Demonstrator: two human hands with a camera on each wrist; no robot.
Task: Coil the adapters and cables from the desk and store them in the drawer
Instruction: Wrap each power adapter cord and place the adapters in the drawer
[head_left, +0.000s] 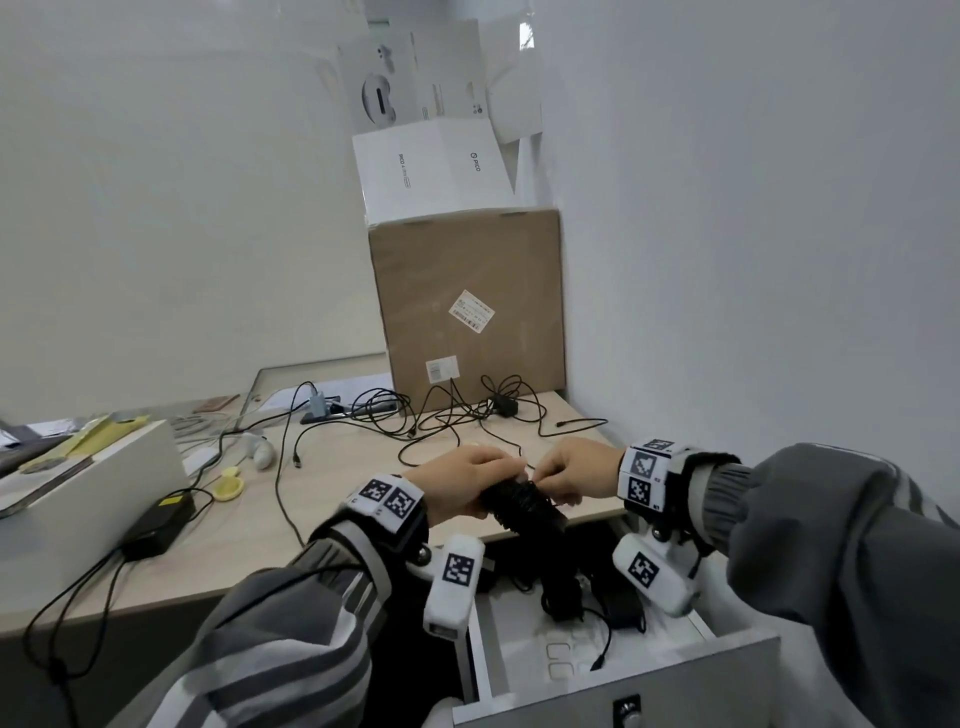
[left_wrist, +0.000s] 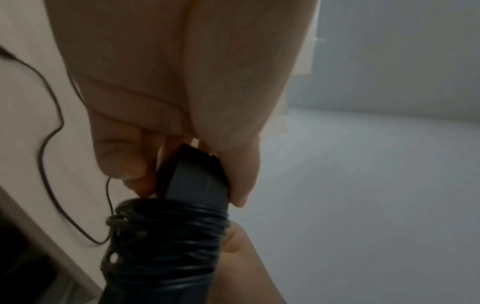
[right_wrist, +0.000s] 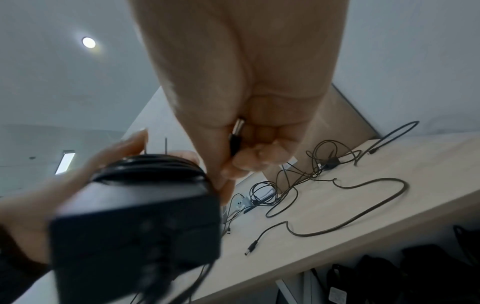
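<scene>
The desk (head_left: 332, 525) carries a cardboard box (head_left: 467, 306) and loose cables (head_left: 457, 415), with the open drawer (head_left: 613, 670) below its front edge. Above that edge, the left hand (head_left: 457, 486) grips a black adapter (head_left: 524, 512) wound with cable. The right hand (head_left: 576, 475) pinches the cable's plug (right_wrist: 235, 137) between curled fingers.

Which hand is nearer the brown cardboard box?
Right. The right hand is almost straight in front of the brown cardboard box; the left hand sits further left.
</scene>
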